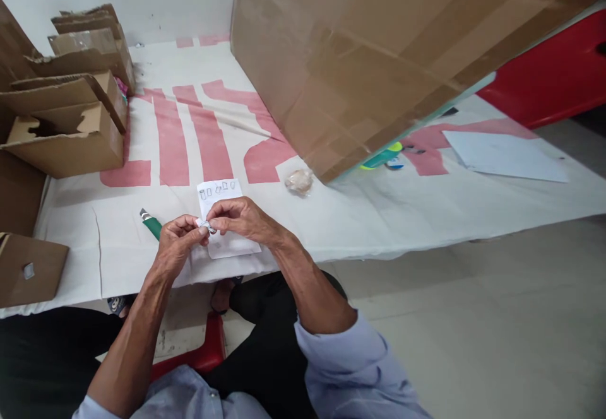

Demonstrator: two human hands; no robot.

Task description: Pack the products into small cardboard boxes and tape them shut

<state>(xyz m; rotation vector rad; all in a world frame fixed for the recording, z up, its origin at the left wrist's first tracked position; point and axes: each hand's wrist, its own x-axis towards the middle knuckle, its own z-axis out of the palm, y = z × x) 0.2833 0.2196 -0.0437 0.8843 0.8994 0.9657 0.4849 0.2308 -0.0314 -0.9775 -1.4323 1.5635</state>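
My left hand (178,240) and my right hand (239,219) meet over the near edge of a low surface covered by a white sheet with red lettering (189,135). Both pinch one small silvery metal piece (205,224) between their fingertips. Under the hands lies a small white paper slip (222,217). Several tiny metal pieces (218,188) sit in a row along its far end. A green-handled cutter (151,224) lies just left of my left hand.
A big taped cardboard box (379,53) stands at the back right. Small open cartons (71,116) are stacked at the left, one more (28,267) at the near left. A crumpled wad (299,181), a green tool (381,157) and a white sheet (502,154) lie to the right.
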